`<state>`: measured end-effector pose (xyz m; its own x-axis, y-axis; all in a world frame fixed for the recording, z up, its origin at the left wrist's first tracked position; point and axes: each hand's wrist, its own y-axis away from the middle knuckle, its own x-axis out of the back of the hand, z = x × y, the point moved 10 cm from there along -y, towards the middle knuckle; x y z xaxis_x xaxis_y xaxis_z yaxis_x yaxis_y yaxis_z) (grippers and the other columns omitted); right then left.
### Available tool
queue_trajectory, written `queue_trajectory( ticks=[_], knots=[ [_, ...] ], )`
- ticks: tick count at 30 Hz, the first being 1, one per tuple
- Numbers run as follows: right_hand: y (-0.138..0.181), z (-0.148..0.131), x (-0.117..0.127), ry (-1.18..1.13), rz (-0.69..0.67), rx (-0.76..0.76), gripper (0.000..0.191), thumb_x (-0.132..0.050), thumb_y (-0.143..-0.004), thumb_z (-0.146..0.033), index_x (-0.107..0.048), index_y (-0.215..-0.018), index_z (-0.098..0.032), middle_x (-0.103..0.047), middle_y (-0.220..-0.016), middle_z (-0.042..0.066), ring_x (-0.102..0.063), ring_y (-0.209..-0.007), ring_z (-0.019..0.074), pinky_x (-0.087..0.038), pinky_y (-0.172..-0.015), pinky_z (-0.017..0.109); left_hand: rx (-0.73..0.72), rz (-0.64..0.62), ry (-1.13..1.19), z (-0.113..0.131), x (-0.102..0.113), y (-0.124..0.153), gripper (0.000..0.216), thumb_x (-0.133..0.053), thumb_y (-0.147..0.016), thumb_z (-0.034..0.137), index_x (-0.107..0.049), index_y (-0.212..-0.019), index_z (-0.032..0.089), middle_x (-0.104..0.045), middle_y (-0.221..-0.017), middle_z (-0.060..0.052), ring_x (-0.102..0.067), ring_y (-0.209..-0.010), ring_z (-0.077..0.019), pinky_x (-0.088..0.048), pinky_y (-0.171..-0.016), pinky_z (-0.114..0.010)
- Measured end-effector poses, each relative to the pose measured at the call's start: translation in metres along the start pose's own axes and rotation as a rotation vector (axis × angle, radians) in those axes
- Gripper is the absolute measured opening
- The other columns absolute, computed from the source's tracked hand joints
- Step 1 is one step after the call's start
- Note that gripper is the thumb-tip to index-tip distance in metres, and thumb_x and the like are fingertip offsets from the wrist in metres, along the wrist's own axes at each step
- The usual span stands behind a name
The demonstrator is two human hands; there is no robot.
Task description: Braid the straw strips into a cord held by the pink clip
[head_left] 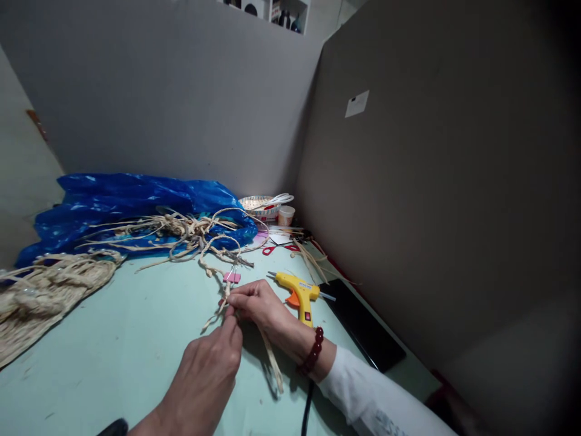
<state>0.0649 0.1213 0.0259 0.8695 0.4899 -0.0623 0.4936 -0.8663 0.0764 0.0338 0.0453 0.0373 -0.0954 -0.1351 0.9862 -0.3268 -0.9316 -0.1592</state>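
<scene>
My left hand (211, 357) comes in from the bottom, its fingertips pinched at a pale dried-fibre braid (227, 289). From the right, my right hand (261, 306) pinches the same braid with thumb and forefinger, touching the left fingertips. A pink binder clip (232, 277) grips the braid just beyond the fingers. One loose fibre strand (272, 363) hangs below my right hand toward the front, and a shorter end (209, 322) sticks out to the left. A yellow glue gun (297, 287) lies right beside my right hand. Which strand each fingertip holds is partly hidden.
A blue plastic bag (149, 200) with a heap of fibre strands (186, 229) lies at the back left. A woven fibre piece (54, 300) is at the left edge. Red-handled scissors (269, 250), a paper cup (285, 215), a basket (258, 209) and a black phone-like slab (363, 324) stand farther back and right.
</scene>
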Motion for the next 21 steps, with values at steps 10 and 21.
queue_trajectory(
  ticks=[10, 21],
  knots=[
    [0.001, -0.013, 0.001, 0.155, 0.013, 0.075, 0.025, -0.048, -0.076, -0.005, -0.055, -0.053, -0.013, -0.044, -0.045, -0.005, -0.031, -0.047, 0.0077, -0.023, -0.049, 0.021, 0.377, -0.156, 1.036, -0.077, -0.013, -0.035, 0.033, -0.051, -0.08, 0.05, -0.061, -0.078, 0.019, -0.049, -0.047, 0.005, -0.039, -0.037, -0.0099, -0.029, -0.04, -0.022],
    [0.02, -0.038, -0.006, 1.247, 0.031, 0.204, 0.017, -0.047, -0.078, -0.009, -0.063, -0.079, -0.016, -0.065, -0.071, 0.006, -0.05, -0.06, 0.0145, -0.026, -0.054, 0.026, 0.329, -0.088, 1.057, -0.079, -0.023, -0.04, 0.02, -0.054, -0.075, 0.036, -0.059, -0.064, 0.02, -0.05, -0.048, 0.006, -0.035, -0.036, -0.0084, -0.025, -0.04, -0.021]
  ],
)
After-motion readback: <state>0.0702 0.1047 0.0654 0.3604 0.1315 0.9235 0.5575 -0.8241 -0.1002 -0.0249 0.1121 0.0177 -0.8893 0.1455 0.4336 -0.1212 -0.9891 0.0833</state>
